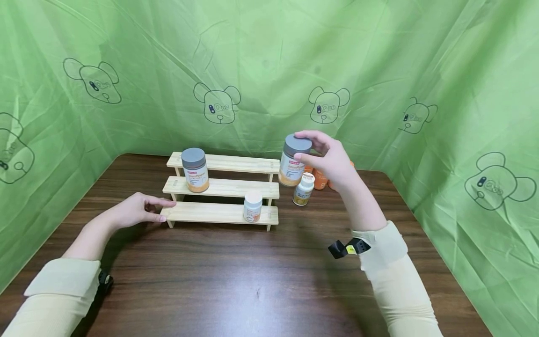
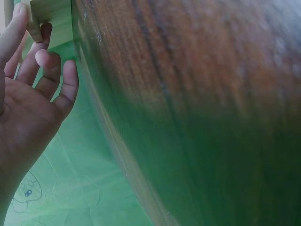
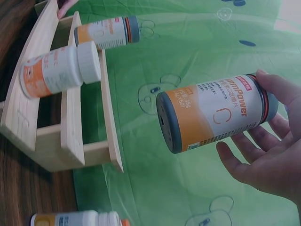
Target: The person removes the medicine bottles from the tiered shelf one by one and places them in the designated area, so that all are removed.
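My right hand (image 1: 330,159) grips a supplement jar (image 3: 214,113) by its dark grey lid, thumb and fingers on either side. The jar has a white and orange label and hangs in the air to the right of a three-tier wooden display stand (image 1: 223,212). At the left end of the lowest tier, my left hand (image 1: 132,210) pinches the board between thumb and fingers. A matching grey-lidded jar (image 1: 195,171) stands on the middle tier, toward its left. On the lowest tier's right part stands a small white bottle (image 1: 252,208).
Right of the stand, a small white-capped bottle (image 1: 303,189) with a gold label stands on the dark wooden table (image 1: 236,276). Orange containers (image 1: 320,180) are behind it, partly hidden by my right hand. A green curtain (image 1: 265,56) encloses the back and sides.
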The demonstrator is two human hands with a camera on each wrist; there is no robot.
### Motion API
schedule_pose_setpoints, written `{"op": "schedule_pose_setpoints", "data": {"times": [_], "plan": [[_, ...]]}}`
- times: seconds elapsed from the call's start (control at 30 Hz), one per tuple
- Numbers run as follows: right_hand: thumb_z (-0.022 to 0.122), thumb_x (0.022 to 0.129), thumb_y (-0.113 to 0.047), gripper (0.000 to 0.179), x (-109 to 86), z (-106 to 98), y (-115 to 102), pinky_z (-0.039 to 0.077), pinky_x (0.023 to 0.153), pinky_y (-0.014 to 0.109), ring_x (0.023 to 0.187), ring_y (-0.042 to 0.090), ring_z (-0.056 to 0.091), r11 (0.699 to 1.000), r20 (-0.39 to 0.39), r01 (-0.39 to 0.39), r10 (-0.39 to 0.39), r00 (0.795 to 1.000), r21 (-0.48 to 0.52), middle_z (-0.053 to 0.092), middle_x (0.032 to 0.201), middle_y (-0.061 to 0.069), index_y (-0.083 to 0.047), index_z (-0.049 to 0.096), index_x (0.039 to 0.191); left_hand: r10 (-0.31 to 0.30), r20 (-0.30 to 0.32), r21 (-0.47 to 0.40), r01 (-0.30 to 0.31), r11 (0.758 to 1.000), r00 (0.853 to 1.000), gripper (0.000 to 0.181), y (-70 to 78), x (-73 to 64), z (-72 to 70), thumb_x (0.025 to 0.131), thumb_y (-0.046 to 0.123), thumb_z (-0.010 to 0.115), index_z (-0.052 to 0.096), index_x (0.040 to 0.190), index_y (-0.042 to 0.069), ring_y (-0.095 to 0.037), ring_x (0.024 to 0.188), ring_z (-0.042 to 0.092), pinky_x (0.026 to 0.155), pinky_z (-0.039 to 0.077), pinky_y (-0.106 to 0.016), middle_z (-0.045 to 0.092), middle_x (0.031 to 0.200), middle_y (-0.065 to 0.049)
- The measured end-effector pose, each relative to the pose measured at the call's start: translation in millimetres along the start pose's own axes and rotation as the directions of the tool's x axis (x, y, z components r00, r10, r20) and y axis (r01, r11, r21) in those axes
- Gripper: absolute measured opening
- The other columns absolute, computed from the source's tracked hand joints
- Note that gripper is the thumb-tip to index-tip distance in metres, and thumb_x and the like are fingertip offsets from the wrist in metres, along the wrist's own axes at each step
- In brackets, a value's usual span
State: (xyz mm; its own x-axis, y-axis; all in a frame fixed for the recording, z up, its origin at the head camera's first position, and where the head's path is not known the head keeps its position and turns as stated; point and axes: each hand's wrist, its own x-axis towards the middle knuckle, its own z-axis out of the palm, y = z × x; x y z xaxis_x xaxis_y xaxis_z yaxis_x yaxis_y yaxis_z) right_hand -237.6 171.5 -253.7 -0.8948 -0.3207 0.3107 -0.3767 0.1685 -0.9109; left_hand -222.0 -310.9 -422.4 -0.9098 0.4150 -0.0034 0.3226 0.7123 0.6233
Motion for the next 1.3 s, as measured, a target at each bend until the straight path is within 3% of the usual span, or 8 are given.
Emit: {"op": "schedule_pose_setpoints", "data": {"times": [0.47,0.97,1.3], "plan": [[0.075,0.08,-0.01,0.046,-15.4,-37.5,19.1,0.048,0.083,0.028,0.107,0.017,0.056,0.997,-0.028,-0.029,0.027,0.999,-0.073,0.063,0.117,-0.003,-0.014,0.061,0.123,-0.008,0.001,-0.025,0.008,1.0,1.0,0.049,-2.2,0.2,0.3,0.076,0.035,0.077,0.066,0.121,0.018,-0.009,0.076,0.051,0.07,0.039,-0.022,0.067,0.11,-0.004],[0.074,0.079,-0.004,0.047,-28.2,-69.9,58.8,0.048,0.081,0.023,0.106,0.015,0.056,0.998,-0.079,-0.059,0.059,0.995,-0.007,0.063,0.114,-0.003,-0.01,0.06,0.124,-0.014,0.011,-0.053,0.015,0.998,1.0,0.05,-1.4,0.8,-0.3,0.076,0.032,0.078,0.066,0.122,0.015,-0.006,0.056,0.041,0.062,0.039,-0.025,0.064,0.094,-0.002],[0.074,0.08,-0.004,0.05,-32.8,-87.6,85.0,0.047,0.081,0.022,0.104,0.013,0.057,0.995,-0.134,-0.101,0.101,0.986,0.006,0.063,0.115,-0.006,-0.008,0.058,0.127,-0.017,0.005,-0.028,0.017,0.999,1.0,0.05,-1.4,1.0,0.7,0.075,0.034,0.078,0.067,0.121,0.017,-0.007,0.062,0.044,0.066,0.039,-0.023,0.066,0.102,-0.004]]}}
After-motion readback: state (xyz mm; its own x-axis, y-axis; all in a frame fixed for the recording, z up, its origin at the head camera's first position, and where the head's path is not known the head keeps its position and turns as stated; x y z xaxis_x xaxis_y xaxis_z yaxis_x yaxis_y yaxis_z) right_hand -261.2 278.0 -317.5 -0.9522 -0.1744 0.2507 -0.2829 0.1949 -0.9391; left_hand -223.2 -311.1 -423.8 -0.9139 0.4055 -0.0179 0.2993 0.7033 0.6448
